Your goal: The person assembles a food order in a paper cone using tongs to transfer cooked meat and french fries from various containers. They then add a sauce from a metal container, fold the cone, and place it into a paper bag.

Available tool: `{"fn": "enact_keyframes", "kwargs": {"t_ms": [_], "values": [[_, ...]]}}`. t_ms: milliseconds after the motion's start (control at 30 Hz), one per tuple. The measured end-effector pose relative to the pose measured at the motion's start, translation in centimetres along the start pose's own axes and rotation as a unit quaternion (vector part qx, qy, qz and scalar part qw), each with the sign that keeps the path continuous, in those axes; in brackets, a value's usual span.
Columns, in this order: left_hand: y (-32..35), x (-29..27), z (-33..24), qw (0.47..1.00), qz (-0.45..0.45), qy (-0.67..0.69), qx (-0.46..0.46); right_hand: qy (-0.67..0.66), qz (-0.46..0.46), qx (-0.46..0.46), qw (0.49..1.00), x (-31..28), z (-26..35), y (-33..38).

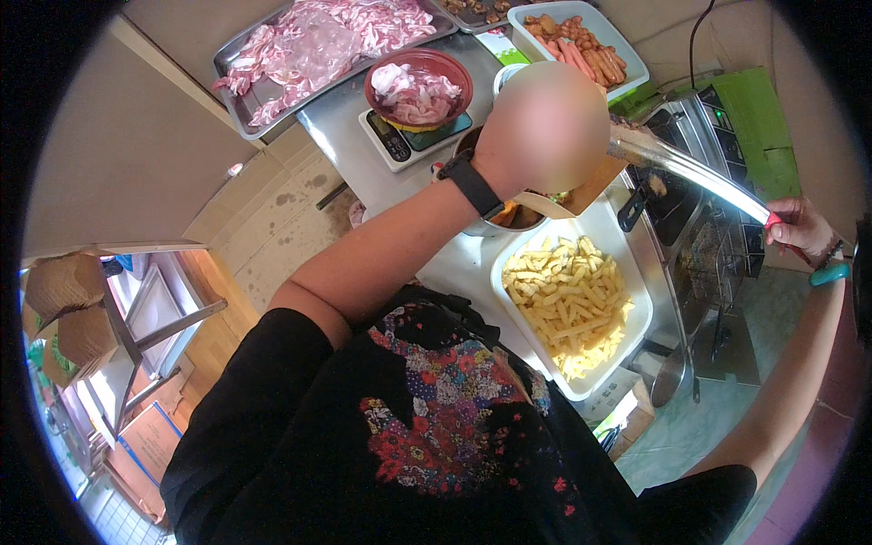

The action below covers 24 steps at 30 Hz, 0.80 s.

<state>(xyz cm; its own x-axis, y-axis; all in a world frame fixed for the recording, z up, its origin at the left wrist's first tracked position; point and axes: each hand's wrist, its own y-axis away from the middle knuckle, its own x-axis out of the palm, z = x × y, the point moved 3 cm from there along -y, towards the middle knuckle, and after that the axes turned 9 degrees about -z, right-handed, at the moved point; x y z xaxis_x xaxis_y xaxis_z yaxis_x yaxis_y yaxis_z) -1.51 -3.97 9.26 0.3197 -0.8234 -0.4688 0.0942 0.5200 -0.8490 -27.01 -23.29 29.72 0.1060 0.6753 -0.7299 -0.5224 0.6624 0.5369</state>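
Observation:
My right hand (799, 229) is closed around the red-tipped handle of long metal tongs (690, 173), whose far end reaches over the deep fryer (695, 241). My left hand (545, 127), with a black watch on the wrist, is raised over a metal pot (504, 220). That hand is blurred, so I cannot tell whether it holds anything. Just below both hands, a white tray (581, 389) is filled with fries (568, 304).
A red bowl of raw meat (418, 86) sits on a kitchen scale (395, 141). Behind it lie a metal tray of sliced raw meat (318, 45) and a white tray of sausages (581, 41). Cardboard boxes (64, 309) and a metal rack (150, 327) stand at the left.

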Motion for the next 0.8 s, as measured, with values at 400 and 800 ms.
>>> {"fn": "enact_keyframes", "kwargs": {"t_ms": [400,800], "values": [[1.7,2.4,-0.5,0.943,-0.101,0.288,-0.13,0.006,-0.002,-0.008,1.0,-0.2,-0.2,-0.2],[0.2,-0.8,1.5,0.822,-0.108,0.474,-0.297,-0.017,0.005,-0.009,1.0,0.0,-1.4,-0.5]]}}
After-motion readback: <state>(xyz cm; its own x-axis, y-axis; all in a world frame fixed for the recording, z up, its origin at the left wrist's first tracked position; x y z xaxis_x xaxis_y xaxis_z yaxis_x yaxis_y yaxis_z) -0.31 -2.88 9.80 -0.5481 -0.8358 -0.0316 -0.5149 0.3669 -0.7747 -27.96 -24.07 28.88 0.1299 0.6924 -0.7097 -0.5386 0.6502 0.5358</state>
